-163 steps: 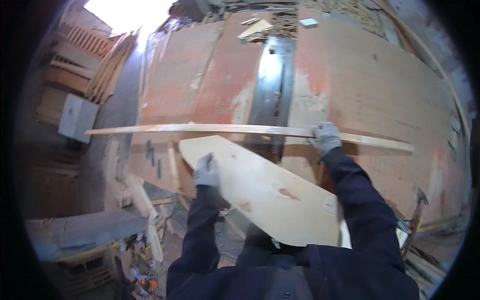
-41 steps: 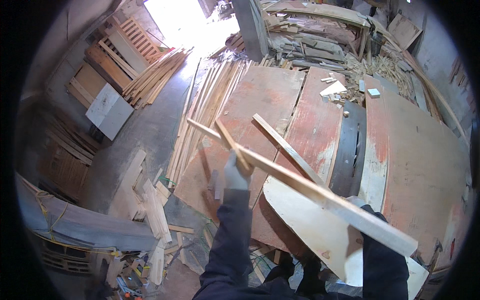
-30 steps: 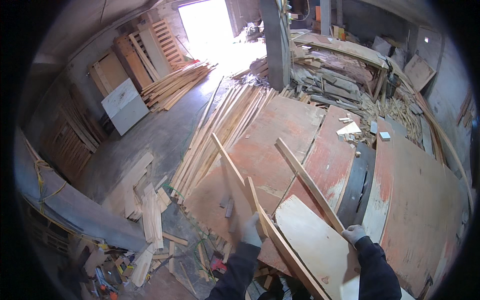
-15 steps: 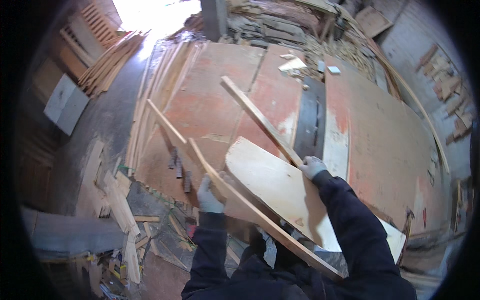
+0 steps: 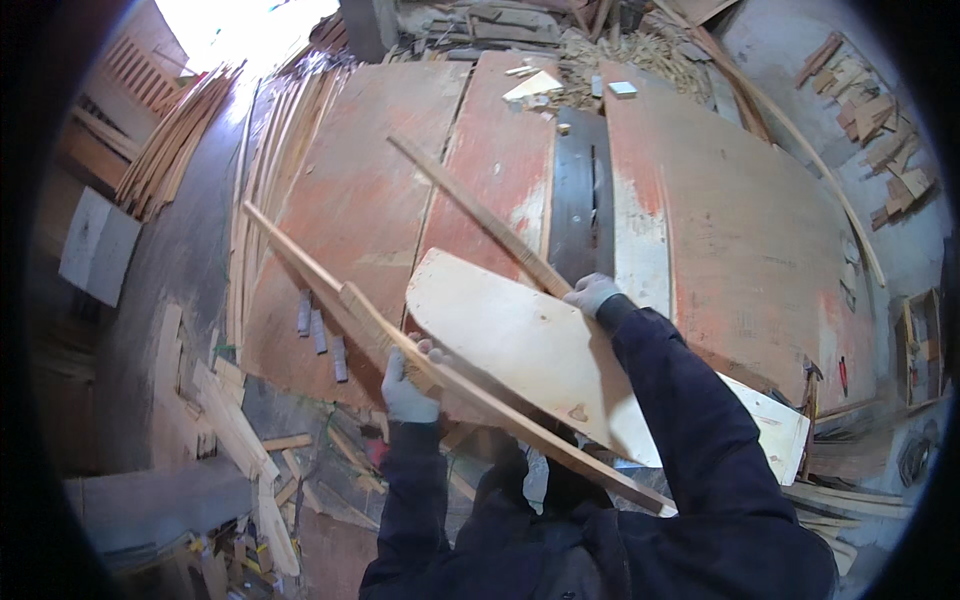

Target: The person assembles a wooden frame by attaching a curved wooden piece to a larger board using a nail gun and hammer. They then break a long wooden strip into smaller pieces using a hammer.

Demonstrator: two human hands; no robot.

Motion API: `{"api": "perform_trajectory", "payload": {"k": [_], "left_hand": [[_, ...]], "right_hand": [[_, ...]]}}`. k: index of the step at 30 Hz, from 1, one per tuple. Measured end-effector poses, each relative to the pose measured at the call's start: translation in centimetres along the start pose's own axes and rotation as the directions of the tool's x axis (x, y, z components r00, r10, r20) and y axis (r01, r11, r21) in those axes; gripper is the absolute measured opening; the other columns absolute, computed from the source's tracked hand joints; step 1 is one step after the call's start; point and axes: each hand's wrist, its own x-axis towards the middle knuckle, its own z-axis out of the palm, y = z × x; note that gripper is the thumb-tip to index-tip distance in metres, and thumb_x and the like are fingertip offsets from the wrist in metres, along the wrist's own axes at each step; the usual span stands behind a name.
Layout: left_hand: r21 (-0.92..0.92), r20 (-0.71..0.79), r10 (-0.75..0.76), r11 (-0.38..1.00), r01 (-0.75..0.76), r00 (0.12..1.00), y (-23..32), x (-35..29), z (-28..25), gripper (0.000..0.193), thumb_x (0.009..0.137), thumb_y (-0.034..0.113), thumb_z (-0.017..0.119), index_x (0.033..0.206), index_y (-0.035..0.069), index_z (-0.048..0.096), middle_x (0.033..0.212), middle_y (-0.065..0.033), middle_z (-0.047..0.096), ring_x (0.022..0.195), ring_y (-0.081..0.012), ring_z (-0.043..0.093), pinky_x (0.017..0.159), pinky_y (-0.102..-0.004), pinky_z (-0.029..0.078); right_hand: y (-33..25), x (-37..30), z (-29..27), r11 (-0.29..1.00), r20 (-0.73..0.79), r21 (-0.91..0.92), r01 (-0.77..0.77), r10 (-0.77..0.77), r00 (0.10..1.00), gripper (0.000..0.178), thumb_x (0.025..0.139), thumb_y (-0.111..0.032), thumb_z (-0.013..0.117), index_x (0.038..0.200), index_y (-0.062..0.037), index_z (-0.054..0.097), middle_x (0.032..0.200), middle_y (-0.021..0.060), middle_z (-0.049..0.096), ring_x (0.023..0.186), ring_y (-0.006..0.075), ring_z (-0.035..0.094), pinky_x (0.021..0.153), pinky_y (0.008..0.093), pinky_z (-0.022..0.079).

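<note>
Both my hands wear pale gloves. My left hand (image 5: 408, 388) is closed around a long, slightly curved wooden strip (image 5: 500, 408), which slants from the left down toward my body. Another thin strip (image 5: 290, 243) extends beyond its far end; whether they are joined, I cannot tell. My right hand (image 5: 592, 294) grips the near end of a straight wooden strip (image 5: 480, 215) that points away to the far left. Between the strips lies a pale board (image 5: 525, 345) with a rounded far corner, partly hidden by my right forearm.
Reddish worn panels (image 5: 350, 170) form the work surface, with a dark metal strip (image 5: 578, 210) set in it. Small grey blocks (image 5: 319, 331) lie at its left. A hammer (image 5: 811, 372) is at the right. Wood offcuts (image 5: 235, 415) litter the floor at left; long slats (image 5: 180, 140) lie farther back.
The view has shifted, so most of the scene sits higher and farther left. Both hands keep hold of their strips. The left strip is turned and shows more of its broad face.
</note>
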Motion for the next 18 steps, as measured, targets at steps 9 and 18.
{"api": "perform_trajectory", "payload": {"k": [9,18], "left_hand": [[-0.081,0.132,-0.028,0.996,0.039,0.991,-2.5,-1.5,0.3,0.045,0.1,0.041,0.055,0.124,0.003,0.049,0.096,-0.0086,0.058,0.085,-0.0241,0.057,0.086,-0.0444,0.046],[-0.063,0.093,-0.04,0.997,0.046,0.995,-4.1,-2.3,-0.4,0.039,0.101,0.038,0.052,0.118,0.003,0.05,0.097,-0.0094,0.056,0.088,-0.0251,0.056,0.086,-0.0447,0.047]], "right_hand": [[-2.3,-1.1,-1.2,0.922,-0.329,-0.386,0.023,-0.161,0.931,0.039,0.085,-0.045,0.067,0.089,-0.0078,0.074,0.096,0.0154,0.065,0.095,0.0327,0.062,0.086,0.0435,0.049],[-4.4,-2.1,-3.6,0.918,-0.42,-0.389,0.075,-0.25,0.872,0.04,0.088,-0.045,0.063,0.096,-0.0064,0.071,0.1,0.0142,0.064,0.1,0.0316,0.06,0.087,0.0426,0.049]]}}
